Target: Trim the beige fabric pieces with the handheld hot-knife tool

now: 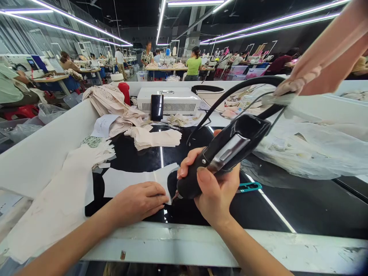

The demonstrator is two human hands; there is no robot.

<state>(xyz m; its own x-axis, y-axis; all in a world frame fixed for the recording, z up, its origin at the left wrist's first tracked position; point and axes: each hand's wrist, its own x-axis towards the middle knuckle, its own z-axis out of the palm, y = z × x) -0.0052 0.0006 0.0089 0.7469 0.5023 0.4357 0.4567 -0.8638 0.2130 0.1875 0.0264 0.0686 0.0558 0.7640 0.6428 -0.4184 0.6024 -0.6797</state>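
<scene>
My right hand is wrapped around a black corded hand tool with a metal lever along its side, the thumb beneath the lever. The tool's lower end points down and left over the edge of a white fabric piece; its working tip is mostly hidden. Palm down, my left hand presses on that piece, fingers stretched toward the tool. The fabric lies on the glossy black tabletop. A thick black cable runs up from the tool to a wrapped bundle at the upper right.
Pale cut pieces are stacked behind and hang over the left side. A teal-handled cutter lies right of my right hand. Farther back stand a phone, a vented white box and a plastic bag. People sit at sewing machines beyond.
</scene>
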